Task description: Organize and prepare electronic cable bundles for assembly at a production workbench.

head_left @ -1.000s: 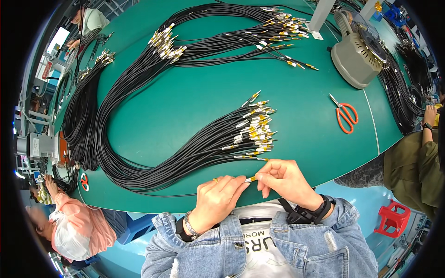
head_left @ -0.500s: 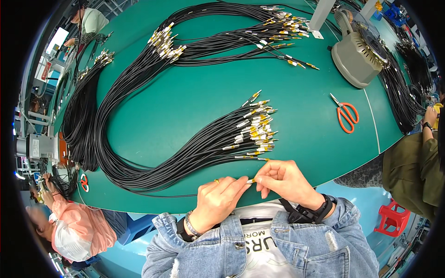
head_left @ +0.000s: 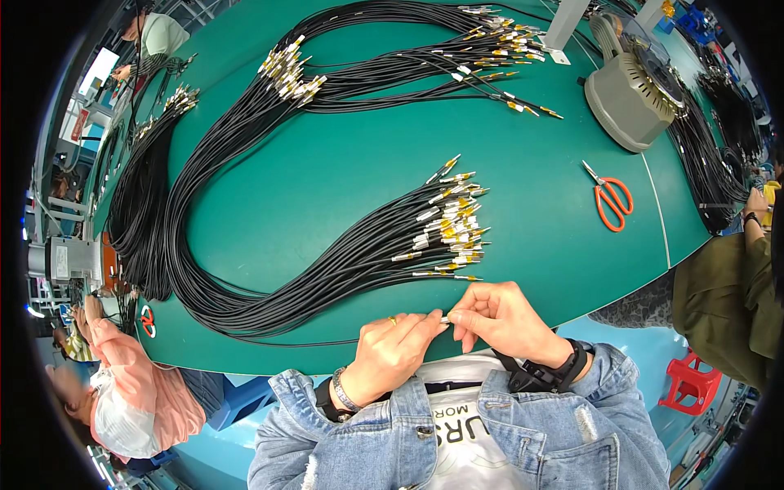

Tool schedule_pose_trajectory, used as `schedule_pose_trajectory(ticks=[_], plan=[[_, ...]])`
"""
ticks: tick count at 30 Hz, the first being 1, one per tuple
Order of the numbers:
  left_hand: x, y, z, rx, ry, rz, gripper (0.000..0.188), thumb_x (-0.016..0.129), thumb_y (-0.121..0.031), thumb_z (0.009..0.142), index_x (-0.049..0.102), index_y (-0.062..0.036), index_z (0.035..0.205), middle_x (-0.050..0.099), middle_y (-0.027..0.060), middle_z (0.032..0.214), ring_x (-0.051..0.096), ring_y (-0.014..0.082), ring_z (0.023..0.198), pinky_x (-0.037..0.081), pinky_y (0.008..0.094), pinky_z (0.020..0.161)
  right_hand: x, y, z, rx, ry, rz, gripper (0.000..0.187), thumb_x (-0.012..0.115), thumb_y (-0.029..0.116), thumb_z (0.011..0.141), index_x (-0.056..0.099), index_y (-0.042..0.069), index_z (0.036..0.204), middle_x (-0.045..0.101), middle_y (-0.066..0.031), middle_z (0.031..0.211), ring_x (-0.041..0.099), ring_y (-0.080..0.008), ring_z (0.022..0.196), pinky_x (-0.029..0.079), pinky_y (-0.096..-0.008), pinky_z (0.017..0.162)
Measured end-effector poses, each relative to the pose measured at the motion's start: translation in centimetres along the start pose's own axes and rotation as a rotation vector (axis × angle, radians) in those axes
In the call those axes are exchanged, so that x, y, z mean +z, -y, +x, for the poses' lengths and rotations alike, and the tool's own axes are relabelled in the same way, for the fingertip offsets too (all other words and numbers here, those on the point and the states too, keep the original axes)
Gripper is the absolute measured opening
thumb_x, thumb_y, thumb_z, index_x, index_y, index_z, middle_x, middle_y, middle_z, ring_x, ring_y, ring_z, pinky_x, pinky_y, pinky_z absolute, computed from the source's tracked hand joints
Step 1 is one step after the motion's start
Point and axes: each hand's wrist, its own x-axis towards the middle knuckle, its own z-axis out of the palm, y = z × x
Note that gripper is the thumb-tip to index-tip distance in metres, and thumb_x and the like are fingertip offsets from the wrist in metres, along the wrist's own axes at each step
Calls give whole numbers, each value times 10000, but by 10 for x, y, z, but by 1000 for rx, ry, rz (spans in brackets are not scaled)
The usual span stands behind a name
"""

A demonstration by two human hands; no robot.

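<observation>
One black cable runs from the big bundle into my left hand, whose fingers are closed around it close to its end. My right hand pinches the tip of that same cable between thumb and forefinger. Only a small bit of the light-coloured cable end shows between the two hands; the fingers hide the rest. Just beyond my hands lies the bundle of black cables, curving in a large S over the green table. Its near ends carry white and yellow labels and metal tips.
Red-handled scissors lie at the right. Behind them stands a grey machine. Another cable bundle lies at the left, beside a second pair of red-handled scissors. Co-workers sit left and right; a red stool stands on the floor.
My left hand has shifted slightly right, nearer my right fingertips, so less of the cable end shows between them. The bundle has stayed in place.
</observation>
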Motion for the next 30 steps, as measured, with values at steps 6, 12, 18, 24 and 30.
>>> schedule_pose_trajectory(ticks=[6, 12, 18, 24, 30], plan=[[0, -1, 0, -55, -16, -55, 256, 777, -41, 708, 666, -40, 938, 622, 53, 642, 603, 189, 528, 450, 295, 465, -3, 5, 4, 69, 28, 123, 175, 566, 114, 961, 616, -46, 910, 668, -95, 791, 654, -152, 655, 535, -262, 604], [0, -1, -1, -101, -11, -35, 228, 762, -55, 737, 667, -41, 944, 627, 61, 647, 598, 193, 521, 454, 301, 473, -5, 5, 2, 70, 51, 64, 188, 558, 119, 964, 625, -51, 922, 670, -104, 810, 658, -158, 666, 541, -266, 620], [3, 1, -2, -83, -15, -52, 222, 758, -67, 747, 668, -41, 948, 614, 56, 642, 585, 192, 513, 450, 302, 472, -5, 5, 2, 91, 58, -3, 177, 553, 105, 961, 622, -54, 924, 666, -104, 807, 646, -149, 648, 531, -261, 607], [1, -1, -3, -67, 38, 1, 230, 759, -61, 739, 665, -38, 948, 600, 46, 634, 578, 188, 511, 438, 301, 464, -4, 3, 2, 88, 72, -29, 165, 551, 94, 958, 621, -51, 921, 662, -97, 790, 637, -141, 637, 519, -257, 598], [5, 2, -3, -39, 30, -7, 240, 761, -47, 728, 663, -33, 946, 601, 48, 633, 576, 185, 511, 433, 299, 461, -6, 5, 4, 63, 98, -87, 150, 549, 77, 954, 619, -51, 921, 660, -94, 770, 636, -138, 636, 512, -257, 598]])
